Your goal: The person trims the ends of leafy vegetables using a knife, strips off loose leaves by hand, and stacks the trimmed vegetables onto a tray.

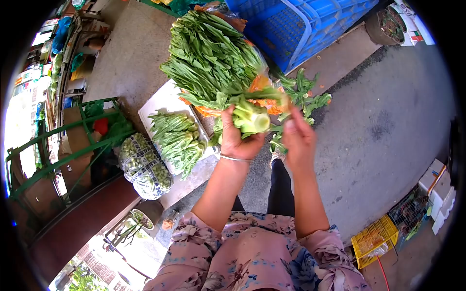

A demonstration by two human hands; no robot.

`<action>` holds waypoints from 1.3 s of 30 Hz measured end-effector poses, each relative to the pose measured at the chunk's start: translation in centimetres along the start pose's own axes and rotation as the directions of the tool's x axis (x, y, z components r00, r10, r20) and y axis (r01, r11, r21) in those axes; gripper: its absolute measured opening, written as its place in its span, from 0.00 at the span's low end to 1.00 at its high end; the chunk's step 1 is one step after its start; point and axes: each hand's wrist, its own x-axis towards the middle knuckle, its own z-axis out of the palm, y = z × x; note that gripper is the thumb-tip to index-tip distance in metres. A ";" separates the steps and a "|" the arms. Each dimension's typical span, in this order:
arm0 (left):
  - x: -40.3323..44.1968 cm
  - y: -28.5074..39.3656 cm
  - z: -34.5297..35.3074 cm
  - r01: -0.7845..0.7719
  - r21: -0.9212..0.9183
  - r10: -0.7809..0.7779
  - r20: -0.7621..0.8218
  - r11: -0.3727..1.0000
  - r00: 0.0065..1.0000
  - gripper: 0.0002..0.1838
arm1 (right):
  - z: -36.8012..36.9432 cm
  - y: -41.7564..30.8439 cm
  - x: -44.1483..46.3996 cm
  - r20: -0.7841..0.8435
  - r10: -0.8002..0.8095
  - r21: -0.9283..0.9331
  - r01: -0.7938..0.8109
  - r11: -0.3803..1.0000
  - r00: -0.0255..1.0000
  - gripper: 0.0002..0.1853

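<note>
My left hand (239, 141), with a bangle at its wrist, is wrapped round a head of leafy greens (252, 120), its pale cut stem end facing me. Close on the right, my right hand (300, 138) pinches a leaf (269, 95) at the side of the head; motion blurs the fingertips. Beyond both hands lies a big pile of long-leaf greens (211, 56) on orange plastic (208, 110). Loose leaves (310, 102) are scattered on the ground past my right hand. A smaller bunch of greens (177, 138) rests on a white foam tray (154, 107) to the left.
A blue plastic crate (310, 29) stands at the far side. To the left are a tied bag of green produce (144, 167) and a green metal rack (63, 150). A yellow basket (374, 240) sits at the lower right on the ground, near a wire cage (410, 216).
</note>
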 end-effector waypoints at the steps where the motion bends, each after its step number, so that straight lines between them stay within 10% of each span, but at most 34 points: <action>1: 0.0 0.6 -0.8 0.006 0.052 -0.010 0.068 0.999 0.998 0.24 | -1.4 -0.6 0.5 -0.092 0.020 0.132 -0.008 0.991 0.996 0.18; 6: -0.3 1.7 -2.5 0.065 0.168 -0.110 0.278 0.984 0.954 0.27 | -4.5 0.7 2.7 -0.394 0.173 0.410 0.004 0.912 0.902 0.19; 8: -0.1 1.6 -2.6 0.029 0.182 -0.083 0.297 0.983 0.951 0.28 | -4.5 2.4 2.7 -0.387 0.492 0.507 -0.266 0.820 0.780 0.21; 12: 0.1 1.9 -3.2 -0.118 0.278 0.013 0.355 0.953 0.935 0.33 | 0.3 1.0 -0.6 0.115 0.625 0.328 -0.624 0.710 0.772 0.24; 21: -1.3 5.9 -5.2 -0.305 0.477 -0.011 0.552 0.824 0.834 0.44 | 3.7 0.5 -0.8 0.199 0.405 0.209 -0.442 0.872 0.892 0.23; 24: -1.7 6.0 -5.7 -0.257 0.429 -0.009 0.527 0.866 0.850 0.47 | 3.6 0.9 0.0 0.301 -0.021 -0.231 0.094 0.968 0.953 0.25; 28: 0.4 5.8 -6.7 -0.225 0.310 0.076 0.427 0.924 0.901 0.33 | 4.2 0.9 -0.2 0.268 0.079 -0.032 -0.073 0.997 0.960 0.24; 35: 0.8 5.2 -6.3 -0.219 0.364 0.079 0.363 0.905 0.929 0.27 | 2.6 3.5 0.0 0.077 0.063 -0.386 -0.028 0.922 0.995 0.13; 39: 1.8 5.1 -6.9 -0.157 0.272 0.071 0.301 0.950 0.951 0.24 | -0.4 4.1 1.5 -0.285 0.091 -0.174 -0.145 0.974 0.954 0.11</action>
